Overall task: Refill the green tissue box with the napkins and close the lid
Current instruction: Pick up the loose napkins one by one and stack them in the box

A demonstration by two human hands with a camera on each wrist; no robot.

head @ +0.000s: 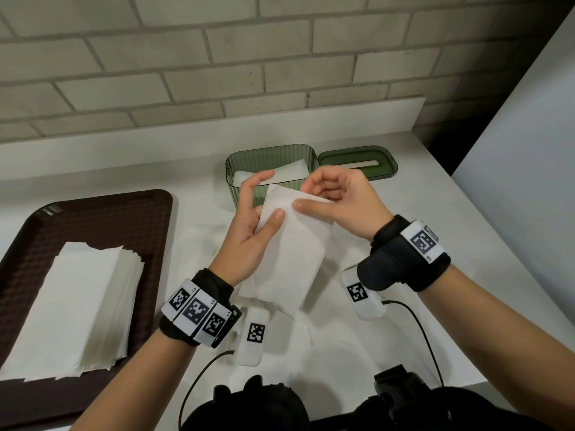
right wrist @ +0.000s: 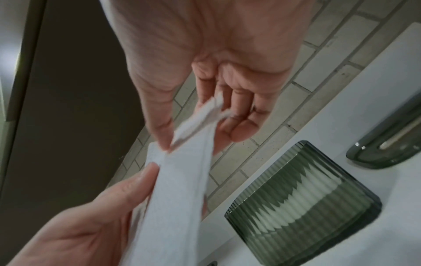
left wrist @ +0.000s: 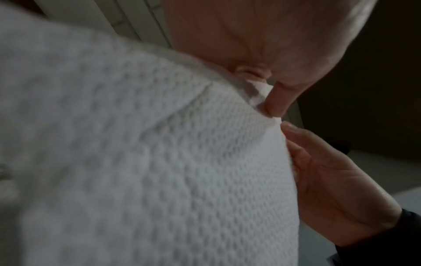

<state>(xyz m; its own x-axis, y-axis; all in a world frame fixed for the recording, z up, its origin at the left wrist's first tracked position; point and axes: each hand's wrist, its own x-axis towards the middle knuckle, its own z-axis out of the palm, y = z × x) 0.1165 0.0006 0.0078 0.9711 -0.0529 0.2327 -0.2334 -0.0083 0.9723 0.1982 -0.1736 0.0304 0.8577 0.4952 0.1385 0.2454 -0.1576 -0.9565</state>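
Note:
A folded white napkin (head: 291,250) hangs in the air just in front of the green ribbed tissue box (head: 245,169). My left hand (head: 252,219) holds it from the left, thumb pressed on its front face. My right hand (head: 333,194) pinches its top right corner between thumb and fingers. In the right wrist view the napkin (right wrist: 182,189) runs between both hands, with the box (right wrist: 303,196) below to the right. The box stands open with white napkins (head: 289,171) inside. Its green lid (head: 357,163) lies flat on the counter to the box's right. The napkin's weave (left wrist: 159,162) fills the left wrist view.
A dark brown tray (head: 102,219) at the left carries a stack of white napkins (head: 81,309). The white counter (head: 404,194) ends at a brick wall behind and drops off at its right edge. Black cables (head: 423,331) trail from my wrist units.

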